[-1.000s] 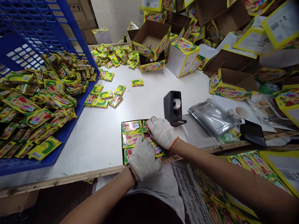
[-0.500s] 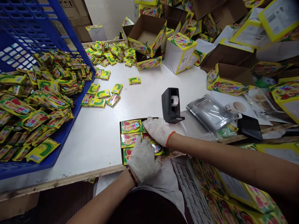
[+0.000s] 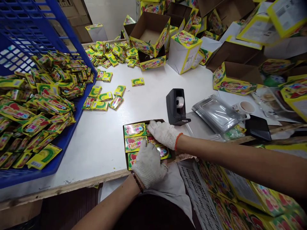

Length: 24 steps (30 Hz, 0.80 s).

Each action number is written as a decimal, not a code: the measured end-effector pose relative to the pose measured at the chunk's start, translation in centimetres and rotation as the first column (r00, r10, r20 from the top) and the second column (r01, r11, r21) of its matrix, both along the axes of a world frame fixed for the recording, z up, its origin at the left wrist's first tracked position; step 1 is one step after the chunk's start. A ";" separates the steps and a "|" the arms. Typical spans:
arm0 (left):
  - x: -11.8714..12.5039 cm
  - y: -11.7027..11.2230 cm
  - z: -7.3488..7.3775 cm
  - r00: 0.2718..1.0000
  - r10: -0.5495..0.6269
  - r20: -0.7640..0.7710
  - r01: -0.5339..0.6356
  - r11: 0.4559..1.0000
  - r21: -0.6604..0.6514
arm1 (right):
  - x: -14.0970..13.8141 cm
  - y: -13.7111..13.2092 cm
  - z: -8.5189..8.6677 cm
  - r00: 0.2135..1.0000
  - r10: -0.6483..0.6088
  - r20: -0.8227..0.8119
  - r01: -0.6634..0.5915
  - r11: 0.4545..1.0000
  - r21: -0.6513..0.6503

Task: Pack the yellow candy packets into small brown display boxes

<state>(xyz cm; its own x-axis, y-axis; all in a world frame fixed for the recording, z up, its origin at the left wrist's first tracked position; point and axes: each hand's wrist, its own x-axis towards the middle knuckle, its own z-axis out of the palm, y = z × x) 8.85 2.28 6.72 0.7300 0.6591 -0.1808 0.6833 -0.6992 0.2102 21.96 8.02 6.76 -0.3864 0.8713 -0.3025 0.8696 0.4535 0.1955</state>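
An open cardboard box (image 3: 125, 153) sits at the table's front edge, filled with flat yellow-green "Twins" candy packs (image 3: 134, 129) laid in rows. My left hand (image 3: 149, 164), in a white knit glove, bends over the near side of the box. Its fingers press on the packs and its thumb lies by the near edge, gripping the box. My right hand (image 3: 165, 134), gloved too, reaches in from the right with fingers together on a candy pack at the box's far side. The hands cover several packs between them.
A blue crate (image 3: 64, 150) heaped with small packs stands at left. Loose packs (image 3: 99, 105) lie on the white table (image 3: 96, 137). A black tape dispenser (image 3: 173, 105), clear plastic trays (image 3: 213, 111) and a cup (image 3: 242, 110) are at right. Display boxes (image 3: 153, 35) crowd the back.
Both hands stay on the box and packs in nearly the same pose. The view has shifted very slightly; nothing was taken up or let go.
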 end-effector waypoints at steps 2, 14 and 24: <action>0.0 0.0 0.0 1.000 -0.005 -0.004 0.005 1.000 0.006 | 0.5 0.1 -0.7 1.000 0.014 0.003 -0.014 1.000 0.025; 0.0 -0.2 -0.2 1.000 0.017 -0.001 -0.017 1.000 -0.001 | -0.8 0.0 0.3 0.991 -0.137 -0.005 0.137 0.989 -0.056; 0.0 -0.1 0.4 1.000 0.003 -0.011 -0.003 1.000 0.002 | -0.7 2.0 0.0 0.992 -0.119 -0.049 0.106 0.971 -0.214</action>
